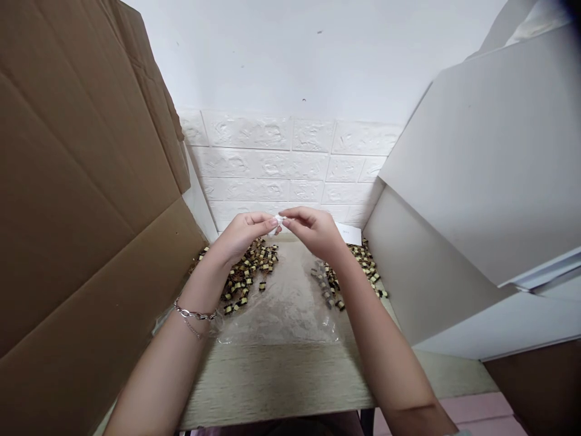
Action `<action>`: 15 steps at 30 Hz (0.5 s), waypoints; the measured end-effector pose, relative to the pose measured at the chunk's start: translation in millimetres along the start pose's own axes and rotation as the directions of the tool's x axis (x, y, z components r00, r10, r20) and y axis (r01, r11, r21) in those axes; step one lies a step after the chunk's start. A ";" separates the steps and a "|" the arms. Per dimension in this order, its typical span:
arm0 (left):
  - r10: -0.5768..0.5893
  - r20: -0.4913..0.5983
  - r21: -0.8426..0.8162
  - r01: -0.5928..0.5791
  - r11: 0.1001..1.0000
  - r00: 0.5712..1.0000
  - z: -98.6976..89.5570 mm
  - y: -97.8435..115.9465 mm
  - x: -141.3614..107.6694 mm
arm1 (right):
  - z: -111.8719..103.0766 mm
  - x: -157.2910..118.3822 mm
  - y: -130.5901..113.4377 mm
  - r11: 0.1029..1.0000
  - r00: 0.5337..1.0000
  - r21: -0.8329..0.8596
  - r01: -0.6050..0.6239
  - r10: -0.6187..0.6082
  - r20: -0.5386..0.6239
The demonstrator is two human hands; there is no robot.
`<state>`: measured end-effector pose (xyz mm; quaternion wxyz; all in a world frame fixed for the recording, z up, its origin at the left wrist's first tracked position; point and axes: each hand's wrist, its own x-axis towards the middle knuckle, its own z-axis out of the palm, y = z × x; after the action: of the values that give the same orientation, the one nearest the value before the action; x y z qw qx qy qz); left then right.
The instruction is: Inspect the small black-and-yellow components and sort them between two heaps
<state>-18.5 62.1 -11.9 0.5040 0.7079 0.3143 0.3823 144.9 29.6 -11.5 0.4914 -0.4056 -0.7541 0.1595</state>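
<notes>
My left hand (252, 231) and my right hand (313, 229) meet above the far part of the table. Between their fingertips is a small white piece (278, 221), mostly covered by the fingers; its exact kind does not show. Thumb and fingers of both hands are pinched on it. Below the left hand lies a pile of small yellow-and-black parts (242, 278), which look like little wound coils. A second heap of the same parts (363, 260) lies beyond my right forearm. A clear plastic sheet or bag (290, 309) is spread between the heaps.
A tall brown cardboard sheet (91, 181) walls the left side. White box panels (481, 181) stand on the right. A white brick-patterned wall (267, 163) closes the back. A white card (349, 234) is behind the right heap. The wooden table (281, 381) ends near me.
</notes>
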 end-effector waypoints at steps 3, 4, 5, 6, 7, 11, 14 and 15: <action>-0.020 0.027 -0.059 0.022 0.998 0.999 -1.2 5.6 -3.8 | -1.7 1.0 0.8 0.953 0.993 0.288 -0.098 0.074 0.092; -0.027 0.043 -0.064 0.030 0.998 0.999 -1.1 6.6 -4.6 | -1.4 1.4 1.7 0.936 0.992 0.337 -0.106 0.075 0.103; -0.029 0.061 -0.069 0.033 0.997 0.998 -0.8 7.1 -5.0 | -0.6 1.7 2.6 0.922 0.992 0.371 -0.110 0.077 0.102; -0.027 0.077 -0.077 0.033 0.997 0.997 -0.4 7.2 -5.1 | 0.4 1.9 3.4 0.911 0.992 0.395 -0.116 0.083 0.099; -0.025 0.089 -0.086 0.033 0.996 0.996 0.0 6.9 -5.0 | 1.4 2.0 3.8 0.904 0.991 0.409 -0.124 0.092 0.098; -0.025 0.077 -0.092 0.033 0.995 0.997 0.5 5.9 -4.6 | 2.9 0.6 -0.5 0.966 0.998 0.254 -0.043 0.030 0.054; -0.032 0.067 -0.106 0.039 0.994 0.997 0.3 6.1 -4.9 | 3.5 -1.4 -6.9 0.993 0.993 -0.008 0.116 -0.116 -0.034; -0.041 0.069 -0.125 0.050 0.991 0.997 0.6 6.0 -4.9 | 4.3 -2.0 -8.5 0.986 0.987 -0.074 0.151 -0.155 -0.050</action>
<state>-20.1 56.0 -7.4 0.5666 0.6793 0.2886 0.3664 137.7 23.4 -9.3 0.5083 -0.3678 -0.7742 0.0835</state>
